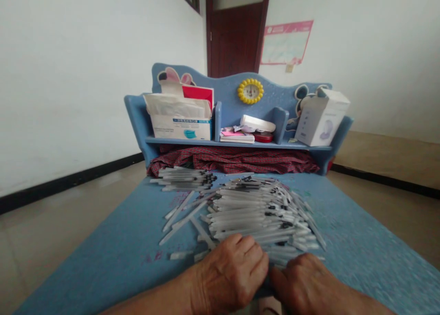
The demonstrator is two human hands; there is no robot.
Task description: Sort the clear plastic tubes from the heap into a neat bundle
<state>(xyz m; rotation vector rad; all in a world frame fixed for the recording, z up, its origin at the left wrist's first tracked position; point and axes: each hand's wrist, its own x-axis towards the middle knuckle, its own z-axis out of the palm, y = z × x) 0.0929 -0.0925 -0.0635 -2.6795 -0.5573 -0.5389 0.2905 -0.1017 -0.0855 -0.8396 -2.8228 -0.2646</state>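
A person's left hand [235, 269] and right hand [305, 278] curl inward before a heap of pens [240, 213].
Whether either holds anything cannot be told; they cover the nearest pens. Beyond them lie a smaller bundle [184, 178], checked cloth [233, 159] and blue shelf [223, 87]. A pale shape [270, 304] below is unclear.

Single head-worn view, looking forward and down, close over the blue table [103, 264]
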